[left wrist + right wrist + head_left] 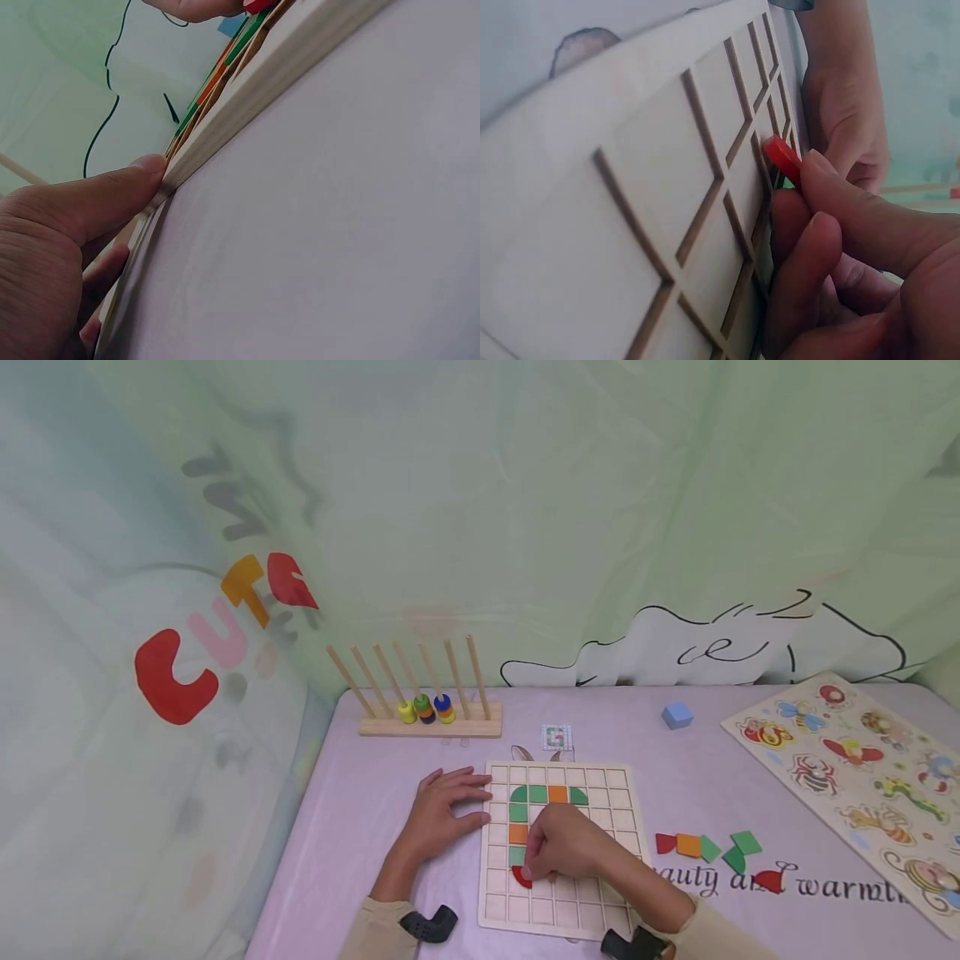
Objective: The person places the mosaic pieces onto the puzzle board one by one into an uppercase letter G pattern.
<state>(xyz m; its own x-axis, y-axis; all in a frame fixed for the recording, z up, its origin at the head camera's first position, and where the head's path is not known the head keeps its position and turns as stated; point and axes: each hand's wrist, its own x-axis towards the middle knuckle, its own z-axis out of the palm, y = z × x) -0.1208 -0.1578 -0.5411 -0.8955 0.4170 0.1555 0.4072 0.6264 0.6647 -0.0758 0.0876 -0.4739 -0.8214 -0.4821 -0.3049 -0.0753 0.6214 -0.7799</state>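
Observation:
A square wooden grid board (609, 778) lies on the table. Green tiles (537, 793) and orange tiles (518, 833) fill cells along its upper row and left column, with rounded green pieces at the corners. My right hand (570, 842) pinches a red quarter-circle piece (781, 159) between thumb and finger. That piece is tilted at the foot of the left column, just below a green tile, and my hand covers the middle cells. My left hand (444, 810) rests at the board's left edge with fingers extended; its thumb (142, 176) touches the side in the left wrist view.
Loose red, orange and green tiles (687, 846) lie right of the board. Behind it are a small pattern card (557, 737), a peg rack (472, 727) with coloured beads, and a blue block (677, 716). An insect picture board (787, 752) occupies the far right.

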